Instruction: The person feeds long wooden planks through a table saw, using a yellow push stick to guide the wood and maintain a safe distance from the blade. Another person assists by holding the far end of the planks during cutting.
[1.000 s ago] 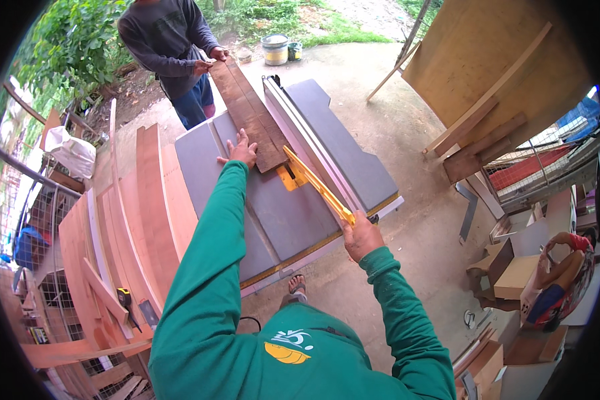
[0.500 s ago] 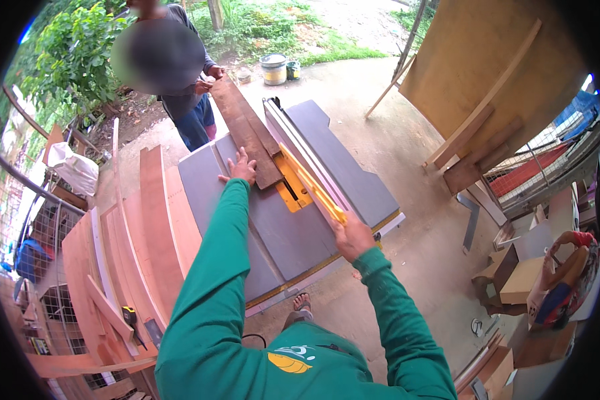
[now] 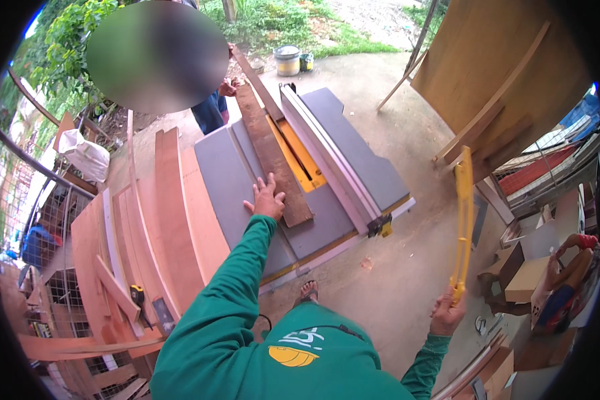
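My left hand lies with spread fingers on the near end of a brown wooden board, which rests on a grey table saw. Far to the right, my right hand is closed around the lower end of a yellow push stick, held upright away from the saw. A narrow wooden strip lies between the board and the rip fence. The saw's yellow insert shows beside the board. A co-worker's hand touches the board's far end; another is at the strip.
Reddish planks and panels are stacked left of the saw, with a tape measure on them. A large plywood sheet leans at the right. Buckets stand beyond the saw. Another person is by boxes.
My right hand has swung the push stick off the saw to the right. The board has come nearer, apart from the narrow strip, with my left hand still on it.
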Available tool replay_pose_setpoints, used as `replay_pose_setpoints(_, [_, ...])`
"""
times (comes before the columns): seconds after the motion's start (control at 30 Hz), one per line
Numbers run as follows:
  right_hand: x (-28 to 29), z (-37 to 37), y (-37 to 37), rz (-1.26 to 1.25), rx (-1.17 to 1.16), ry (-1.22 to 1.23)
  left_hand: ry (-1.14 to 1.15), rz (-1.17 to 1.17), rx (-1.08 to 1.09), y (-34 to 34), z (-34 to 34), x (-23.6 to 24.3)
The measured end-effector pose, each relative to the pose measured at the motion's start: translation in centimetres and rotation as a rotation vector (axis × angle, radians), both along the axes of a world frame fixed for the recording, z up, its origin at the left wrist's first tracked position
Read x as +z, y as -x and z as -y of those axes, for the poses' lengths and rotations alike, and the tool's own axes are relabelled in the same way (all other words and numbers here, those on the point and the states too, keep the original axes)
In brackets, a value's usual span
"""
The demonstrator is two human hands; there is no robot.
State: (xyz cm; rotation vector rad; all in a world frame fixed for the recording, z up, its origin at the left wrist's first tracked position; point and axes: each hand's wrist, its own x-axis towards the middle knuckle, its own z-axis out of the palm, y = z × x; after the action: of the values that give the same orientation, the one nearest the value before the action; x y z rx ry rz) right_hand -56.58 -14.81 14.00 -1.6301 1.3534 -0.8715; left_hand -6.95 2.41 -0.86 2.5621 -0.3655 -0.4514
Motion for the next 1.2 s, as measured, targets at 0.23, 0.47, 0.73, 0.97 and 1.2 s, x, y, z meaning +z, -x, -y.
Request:
replay_pose_setpoints(0.23, [-1.6,-2.1,12.8,0.037,-0.204,-0.018,-0.229,0.180,-0.100,15.8,-3.6,3.8])
replay_pose_setpoints(0.47, [-2.9,-2.5,22.5,0.045,-0.208,-0.012,-0.191,0.215,0.180,18.5,-4.6,2.2])
replay_pose_setpoints(0.73, [-4.9,-3.2,32.5,0.021,-0.245,-0.126,1.031,-0.553,0.332,28.3,-15.4,1.8])
replay_pose_setpoints(0.97, [-9.0,-1.0,36.7,0.030,-0.246,-0.300,1.863,-1.125,0.150,35.3,-19.9,1.9])
replay_pose_setpoints(1.2, [-16.7,-2.4,41.1,0.072,-0.437,-0.634,1.924,-1.313,0.259,35.4,-22.7,-0.5])
